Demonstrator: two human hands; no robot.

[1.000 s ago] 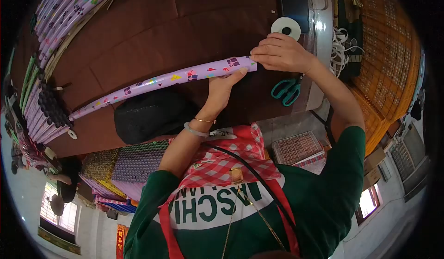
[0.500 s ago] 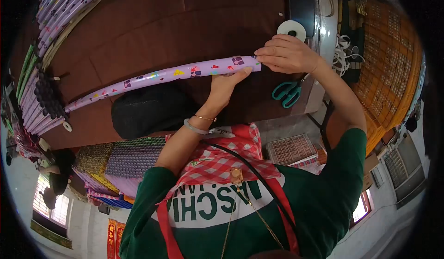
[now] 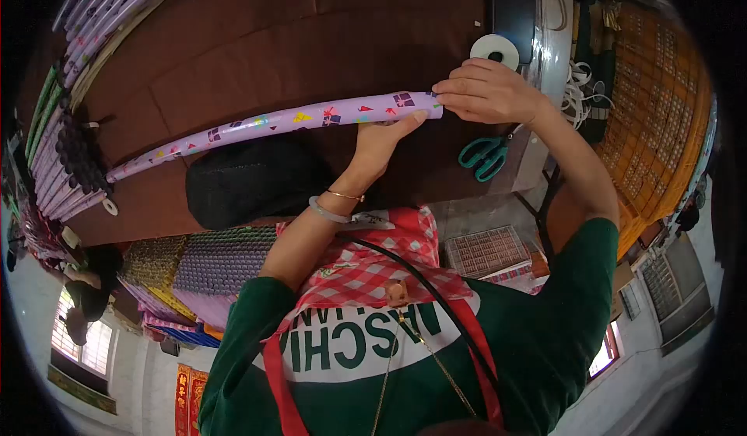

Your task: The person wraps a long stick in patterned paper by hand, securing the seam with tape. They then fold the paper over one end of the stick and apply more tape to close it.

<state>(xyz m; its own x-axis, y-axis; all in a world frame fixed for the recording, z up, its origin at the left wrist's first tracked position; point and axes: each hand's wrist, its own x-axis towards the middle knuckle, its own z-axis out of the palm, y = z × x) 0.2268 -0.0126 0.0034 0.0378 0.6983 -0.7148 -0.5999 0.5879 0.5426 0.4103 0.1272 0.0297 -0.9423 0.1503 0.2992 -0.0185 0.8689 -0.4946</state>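
Observation:
A long roll of purple wrapping paper (image 3: 288, 119), printed with gift boxes and small coloured shapes, lies across the brown table. My left hand (image 3: 380, 140) grips it near its right end from the near side, thumb on top and the other fingers hidden underneath. At that same end, my right hand (image 3: 494, 94) has its fingers pressed together on the roll's tip; what lies under the fingertips is hidden. Teal-handled scissors (image 3: 484, 158) rest just below my right hand. A white spool (image 3: 483, 45) sits right behind it.
A black cloth-like bundle (image 3: 253, 183) lies at the near table edge. More wrapping paper rolls (image 3: 117, 20) are piled at the far left, with dark-ended rolls (image 3: 66, 179) below. A dark flat box (image 3: 513, 8) stands at the far right. Stacked rolls (image 3: 222, 269) fill the space below the table.
The view has shifted slightly. Both hands keep the same hold at the roll's right end, with no clear movement of the roll.

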